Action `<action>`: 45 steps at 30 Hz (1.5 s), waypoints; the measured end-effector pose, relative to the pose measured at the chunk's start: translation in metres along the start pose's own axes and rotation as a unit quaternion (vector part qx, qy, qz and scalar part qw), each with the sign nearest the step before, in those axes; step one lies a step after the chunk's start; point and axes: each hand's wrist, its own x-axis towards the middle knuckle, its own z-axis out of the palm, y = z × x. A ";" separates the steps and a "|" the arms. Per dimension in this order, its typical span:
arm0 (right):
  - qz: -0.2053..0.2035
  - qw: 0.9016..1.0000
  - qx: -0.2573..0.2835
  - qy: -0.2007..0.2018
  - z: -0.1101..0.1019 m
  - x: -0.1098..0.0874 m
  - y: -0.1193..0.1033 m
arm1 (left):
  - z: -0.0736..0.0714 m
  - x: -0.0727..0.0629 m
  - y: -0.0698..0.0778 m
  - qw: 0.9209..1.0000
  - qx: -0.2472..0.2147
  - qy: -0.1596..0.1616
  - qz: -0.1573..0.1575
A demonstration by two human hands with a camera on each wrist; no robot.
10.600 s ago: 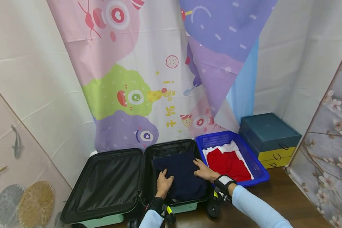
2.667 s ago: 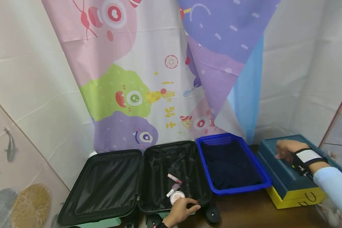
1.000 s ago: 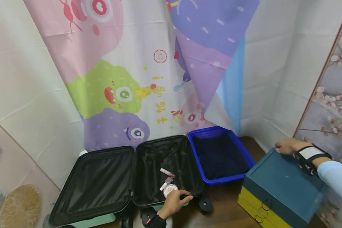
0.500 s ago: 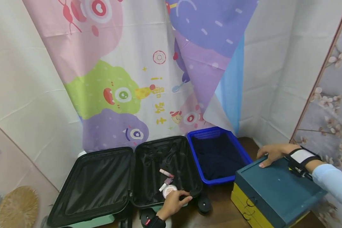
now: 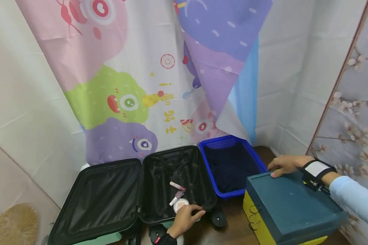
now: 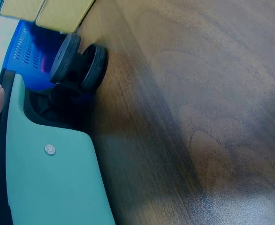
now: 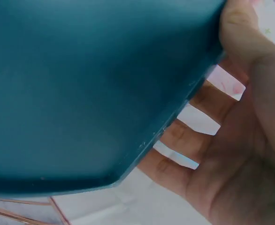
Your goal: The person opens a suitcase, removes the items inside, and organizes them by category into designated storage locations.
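My right hand [image 5: 283, 165] grips the far edge of a teal storage box [image 5: 297, 207] with yellow lower drawers. In the right wrist view, the thumb lies over the teal edge [image 7: 142, 140] and the fingers reach behind it. My left hand [image 5: 185, 217] rests on the near rim of an open suitcase [image 5: 105, 200], its fingers along the edge. Inside the right half lie a pink lip-gloss tube [image 5: 177, 185], a small purple bottle with a white cap [image 5: 176, 198] and a round compact [image 5: 181, 204], partly near my left fingers. The left wrist view shows the suitcase's mint-green shell [image 6: 53, 178].
A blue basket [image 5: 231, 195] holding dark navy clothing [image 5: 233, 166] stands between suitcase and box. Black suitcase wheels [image 5: 218, 218] stick out at the front. Brown wooden floor [image 5: 233, 221] lies around, with a printed curtain [image 5: 135, 136] behind.
Navy clothing has gone from the suitcase to the basket; cosmetics now lie in the suitcase. The box has come forward from behind the basket, lately shifting left with my right hand.
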 end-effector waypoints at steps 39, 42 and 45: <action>0.008 0.998 -0.030 -0.047 -0.003 0.020 -0.029 | 0.018 0.046 0.093 0.934 0.002 0.074 0.349; 0.015 0.998 -0.032 -0.049 -0.004 0.020 -0.029 | 0.013 0.042 0.084 0.928 -0.006 0.092 0.360; 0.019 0.998 -0.034 -0.052 -0.006 0.021 -0.030 | 0.008 0.036 0.075 0.921 0.005 0.112 0.374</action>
